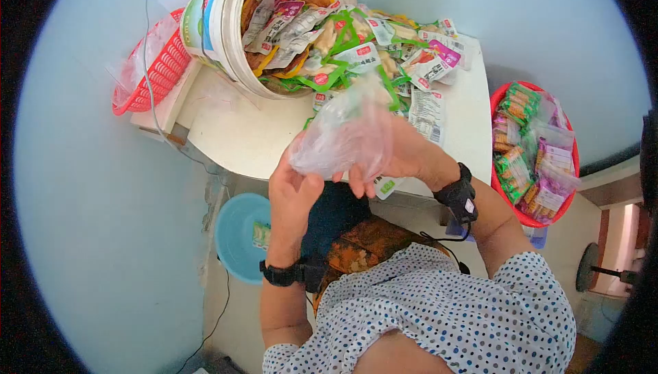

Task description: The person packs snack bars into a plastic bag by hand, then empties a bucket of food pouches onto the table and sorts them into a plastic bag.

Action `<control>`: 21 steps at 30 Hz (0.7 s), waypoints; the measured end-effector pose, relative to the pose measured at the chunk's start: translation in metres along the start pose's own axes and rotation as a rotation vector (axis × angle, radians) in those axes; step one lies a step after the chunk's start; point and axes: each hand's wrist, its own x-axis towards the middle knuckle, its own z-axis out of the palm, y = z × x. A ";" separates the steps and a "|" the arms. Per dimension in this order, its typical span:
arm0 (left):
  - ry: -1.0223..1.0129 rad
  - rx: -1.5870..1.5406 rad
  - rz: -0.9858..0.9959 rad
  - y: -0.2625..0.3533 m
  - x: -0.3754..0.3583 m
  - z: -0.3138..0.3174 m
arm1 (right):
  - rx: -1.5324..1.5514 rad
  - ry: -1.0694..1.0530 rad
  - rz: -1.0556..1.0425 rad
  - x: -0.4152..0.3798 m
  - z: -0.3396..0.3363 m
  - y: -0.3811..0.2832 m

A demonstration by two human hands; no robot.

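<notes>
A clear, crumpled plastic bag (343, 134) hangs between my two hands above the front edge of the white table (233, 138). My left hand (293, 192) grips the bag's left side, with the thumb showing and some fingers hidden behind the film. On the other side, my right hand (408, 155) is closed around the bag, its fingertips showing below. The bag looks thin, and I cannot make out anything inside it. Just beyond it lies a heap of small sealed snack packets (360, 55), green, white and purple, spilling from a tipped white bucket (236, 31).
A red basket (161, 76) holding clear plastic bags stands at the left. Below the table is a blue basin (236, 251) with a green packet inside. At the right, a red basket (495, 161) holds bagged packets. A cable (147, 52) runs down the left wall.
</notes>
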 end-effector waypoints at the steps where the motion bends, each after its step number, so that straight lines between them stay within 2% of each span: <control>1: -0.017 -0.041 0.024 0.004 -0.011 0.003 | -0.076 0.031 0.031 0.000 0.005 0.003; 3: 0.094 -0.010 -0.001 0.006 -0.029 -0.002 | -0.223 0.096 0.093 0.001 0.017 0.011; 6: 0.256 -0.033 0.010 0.003 -0.045 -0.017 | -0.428 0.310 0.109 0.000 0.041 0.023; 9: 0.336 -0.064 0.040 0.008 -0.055 -0.027 | -0.507 0.482 -0.066 0.002 0.047 0.041; 12: 0.355 -0.059 0.033 0.011 -0.068 -0.030 | -0.355 0.541 -0.193 0.004 0.062 0.063; 14: 0.340 -0.028 0.021 0.010 -0.079 -0.034 | -0.596 0.465 -0.195 0.003 0.061 0.077; 15: 0.342 -0.112 0.002 0.010 -0.084 -0.037 | -0.712 0.422 -0.195 0.001 0.060 0.082; 18: 0.343 -0.295 -0.024 0.009 -0.098 -0.061 | -0.494 0.508 -0.094 0.000 0.059 0.081; 21: 0.394 -0.308 0.014 -0.004 -0.119 -0.101 | -0.489 0.471 -0.143 -0.002 0.052 0.086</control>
